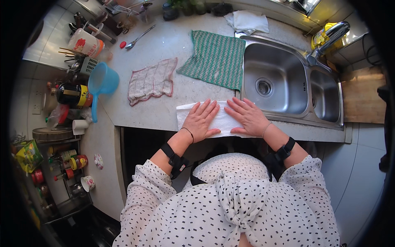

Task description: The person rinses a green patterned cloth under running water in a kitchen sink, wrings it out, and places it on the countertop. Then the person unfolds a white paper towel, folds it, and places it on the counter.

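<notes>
A white textured cloth point(224, 119) lies flat at the counter's front edge, left of the sink. My left hand point(202, 119) rests palm down on its left half, fingers a little apart. On its right part lies my right hand point(247, 117), also palm down with spread fingers. Neither hand grips anything. Beyond them a green and grey striped cloth point(217, 58) is spread beside the sink, its right edge touching the rim. Farther left lies a pale checked cloth with a red border point(151, 81), somewhat wrinkled.
A double steel sink point(277, 77) with a faucet point(324, 46) stands right, a folded white cloth point(250, 21) behind it. A wooden board point(364, 95) is at far right. Left are a blue dipper point(103, 78), a spoon point(140, 37), a red cap point(122, 44) and several bottles.
</notes>
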`<state>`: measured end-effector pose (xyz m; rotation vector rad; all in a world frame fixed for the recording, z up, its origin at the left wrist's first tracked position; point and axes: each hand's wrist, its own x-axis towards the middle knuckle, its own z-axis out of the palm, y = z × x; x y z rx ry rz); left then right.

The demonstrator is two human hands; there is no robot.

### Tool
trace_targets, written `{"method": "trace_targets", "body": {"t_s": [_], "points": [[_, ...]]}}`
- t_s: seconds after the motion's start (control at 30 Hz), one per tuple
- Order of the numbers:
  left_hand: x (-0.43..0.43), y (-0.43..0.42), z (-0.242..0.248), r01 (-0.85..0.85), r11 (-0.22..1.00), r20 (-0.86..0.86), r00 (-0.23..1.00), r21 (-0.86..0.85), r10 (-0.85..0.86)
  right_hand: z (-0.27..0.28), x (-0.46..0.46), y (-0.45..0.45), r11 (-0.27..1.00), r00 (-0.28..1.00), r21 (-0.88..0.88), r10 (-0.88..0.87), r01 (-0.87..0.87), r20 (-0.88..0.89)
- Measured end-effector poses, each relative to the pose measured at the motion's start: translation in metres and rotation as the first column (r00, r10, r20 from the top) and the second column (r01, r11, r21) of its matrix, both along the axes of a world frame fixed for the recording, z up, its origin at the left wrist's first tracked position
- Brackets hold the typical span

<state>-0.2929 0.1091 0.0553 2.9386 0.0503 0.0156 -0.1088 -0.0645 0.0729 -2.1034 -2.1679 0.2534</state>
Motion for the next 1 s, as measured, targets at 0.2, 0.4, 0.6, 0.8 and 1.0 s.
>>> {"method": "trace_targets", "body": {"t_s": [0.2, 0.4, 0.6, 0.8, 1.0], "points": [[0.001, 0.0, 0.003, -0.01, 1.0, -0.042, 0.999, -0.027, 0.009, 0.0, 0.029, -0.021, 0.93, 0.915, 0.016, -0.358, 0.367, -0.186], [0.003, -0.005, 0.019, -0.037, 0.999, -0.096, 0.995, 0.012, 0.038, -0.021, 0.054, -0.023, 0.823, 0.598, -0.234, -0.544, 0.518, -0.588], [-0.001, -0.024, 0.023, 0.085, 0.976, 0.241, 0.97, -0.2, -0.035, -0.012, 0.066, -0.01, 0.817, 0.532, -0.4, -0.575, 0.416, -0.621], [-0.008, -0.047, 0.006, -0.091, 0.843, 0.29, 0.915, -0.531, 0.282, 0.065, 0.045, 0.024, 0.801, 0.351, -0.572, -0.593, 0.175, -0.724], [-0.035, -0.017, 0.005, -0.197, -0.022, -0.173, 0.796, -0.98, 0.58, 0.084, -0.008, 0.088, 0.86, 0.307, -0.511, -0.489, 0.011, -0.817]]}}
